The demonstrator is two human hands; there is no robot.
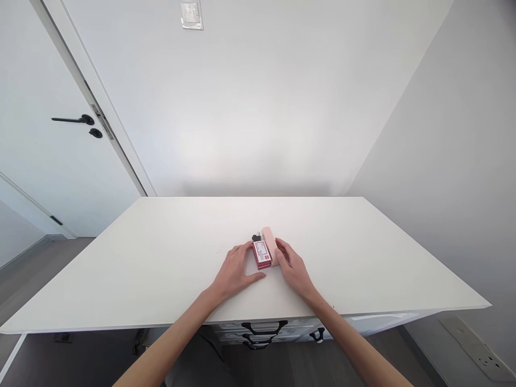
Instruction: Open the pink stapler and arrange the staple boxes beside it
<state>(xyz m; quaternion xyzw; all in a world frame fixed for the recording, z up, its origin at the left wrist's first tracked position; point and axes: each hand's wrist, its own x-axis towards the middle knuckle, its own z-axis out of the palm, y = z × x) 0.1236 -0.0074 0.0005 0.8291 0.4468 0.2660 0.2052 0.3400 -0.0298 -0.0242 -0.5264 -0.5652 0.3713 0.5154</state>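
Observation:
A small red box with a white label (262,254) lies on the white table (161,258), and a pale pink stapler-like object (269,243) lies against its right side. A small black clip (256,237) sits just behind them. My left hand (237,271) rests on the table with its fingers spread, fingertips touching the left side of the red box. My right hand (292,267) lies to the right, its fingers curled against the pink object.
A white door with a black handle (72,120) stands at the left. A wall switch (191,14) is high on the back wall. Drawers with black handles (264,327) sit under the table's front edge. A floor socket (478,349) lies at lower right.

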